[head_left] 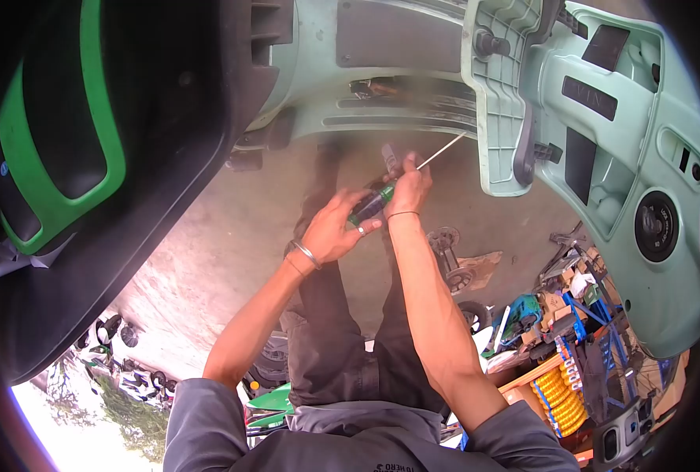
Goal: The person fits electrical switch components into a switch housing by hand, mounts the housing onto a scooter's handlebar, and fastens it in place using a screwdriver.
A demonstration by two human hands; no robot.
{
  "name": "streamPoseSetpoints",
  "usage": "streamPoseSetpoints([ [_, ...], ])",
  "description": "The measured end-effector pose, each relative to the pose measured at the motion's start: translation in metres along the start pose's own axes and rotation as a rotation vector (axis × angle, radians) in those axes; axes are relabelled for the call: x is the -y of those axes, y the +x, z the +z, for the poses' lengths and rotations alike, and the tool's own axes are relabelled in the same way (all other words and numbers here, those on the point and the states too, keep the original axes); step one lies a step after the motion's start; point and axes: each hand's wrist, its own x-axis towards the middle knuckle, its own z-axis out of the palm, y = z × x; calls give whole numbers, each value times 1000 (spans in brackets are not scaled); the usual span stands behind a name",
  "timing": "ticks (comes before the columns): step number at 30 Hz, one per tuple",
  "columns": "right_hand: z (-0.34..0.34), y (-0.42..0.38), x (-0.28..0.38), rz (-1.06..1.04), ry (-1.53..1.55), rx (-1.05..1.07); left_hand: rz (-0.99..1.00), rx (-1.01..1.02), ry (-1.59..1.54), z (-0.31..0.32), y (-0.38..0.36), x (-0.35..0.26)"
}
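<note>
A screwdriver [371, 205] with a green and dark handle lies across my two hands, its thin metal shaft slanting up to the right. My left hand [334, 228] is closed around the back of the handle, the thumb along its side. Further forward, my right hand [407, 189] grips the screwdriver where the shaft leaves the handle. The shaft's tip reaches the lower edge of the mint-green scooter body [397, 126], beside a ribbed panel [501, 118]. Whether the tip touches a screw there is too small to tell.
A dark seat-like part with a green frame [106, 157] looms at upper left. On the right hangs a mint-green front section with a round key lock [656, 226]. Behind lie a metal part on cardboard [454, 263], a yellow coil [561, 400] and shelves of parts.
</note>
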Motion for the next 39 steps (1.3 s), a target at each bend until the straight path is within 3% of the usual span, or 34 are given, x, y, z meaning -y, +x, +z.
streamPoseSetpoints([
  [2,-9,13,-3,-178,-56,-11,-39,59,-148,-7,18,9],
  [4,-17,26,-5,-201,-207,66,71,-334,152,-5,48,36],
  [5,-20,34,-8,-219,-359,146,68,-337,150,-6,66,47],
  [7,-18,52,-15,-246,-407,160,261,-475,387,-14,106,61],
  [10,-6,64,-8,-546,-751,175,330,-462,430,-17,147,73],
  [13,13,76,-9,-706,-712,196,335,-362,516,-15,164,84],
  [15,20,86,-10,-705,-740,233,375,-384,532,-13,167,90],
  [18,29,99,-16,-982,-808,340,397,-378,542,-15,169,92],
  [24,27,106,-18,-1069,-1131,366,402,-326,523,-19,171,87],
  [28,31,102,-11,-1084,-1105,380,354,-323,493,-16,172,85],
  [30,33,97,-4,-943,-1092,389,349,-335,494,-15,173,84],
  [33,37,104,-6,-1023,-1063,407,368,-352,558,-9,172,84],
  [36,38,99,-4,-954,-1106,379,345,-391,588,-3,168,85],
  [39,39,94,-6,-965,-1033,354,333,-518,408,-3,166,86],
])
